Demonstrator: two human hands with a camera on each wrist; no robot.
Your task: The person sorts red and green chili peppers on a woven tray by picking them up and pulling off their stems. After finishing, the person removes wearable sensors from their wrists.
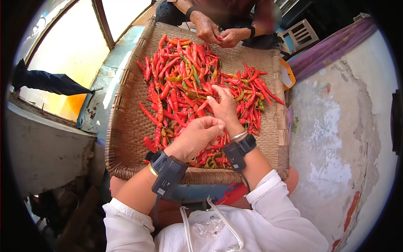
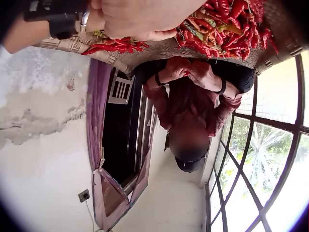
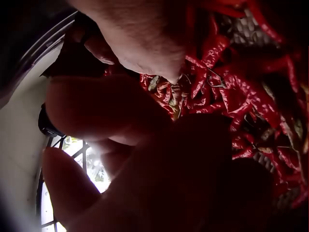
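Note:
A heap of red chilli peppers (image 1: 184, 88), with some green and yellowish ones among them, lies in a woven tray (image 1: 126, 138). My right hand (image 1: 226, 110) reaches over the middle of the heap, its thumb and forefinger apart at the peppers. Nearer to me, my left hand (image 1: 196, 136) hovers above the near part of the heap, fingers bent and thumb tip against the forefinger. I cannot tell whether a small piece sits in that pinch. In the right wrist view, wrinkled red peppers (image 3: 251, 96) lie beyond the dark, close fingers (image 3: 106, 106).
Across the tray sits another person, whose hands (image 1: 220, 35) hold a small red piece. A folded dark umbrella (image 1: 54, 82) leans by the window at left. A peeling wall (image 1: 336, 126) stands on the right, beside a purple curtain (image 1: 331, 50).

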